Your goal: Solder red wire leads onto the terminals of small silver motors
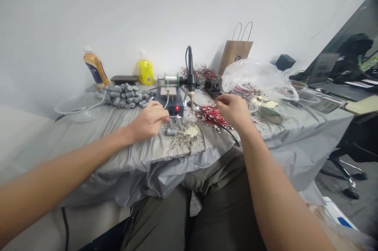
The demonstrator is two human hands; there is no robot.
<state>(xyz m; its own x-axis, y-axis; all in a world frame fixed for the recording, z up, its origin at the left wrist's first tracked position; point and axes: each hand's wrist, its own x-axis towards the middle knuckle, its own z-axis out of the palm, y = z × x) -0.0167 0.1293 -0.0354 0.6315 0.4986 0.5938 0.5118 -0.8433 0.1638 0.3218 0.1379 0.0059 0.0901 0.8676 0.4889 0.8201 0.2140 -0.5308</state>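
My left hand [150,121] is closed, its fingertips pressed together just left of the soldering iron's tip; whatever it pinches is hidden or too small to name. My right hand [233,110] is pinched at the right edge of a pile of small red parts with metal ends [209,114]; I cannot make out anything between its fingers. Between the hands, a black soldering iron [190,64] points downward in a stand. Behind my left hand is a dark blue box with a lit red light [177,108]. One grey cylinder [170,132] lies beside scattered metal bits and yellowish crumbs [191,131].
Many grey cylinders [126,95] are heaped at the left, near a clear bowl [79,107]. A solder spool [171,80], an orange bottle [96,67] and a yellow bottle [145,69] stand behind. A paper bag [234,56], plastic bag [260,77] and clear containers [274,113] are at the right.
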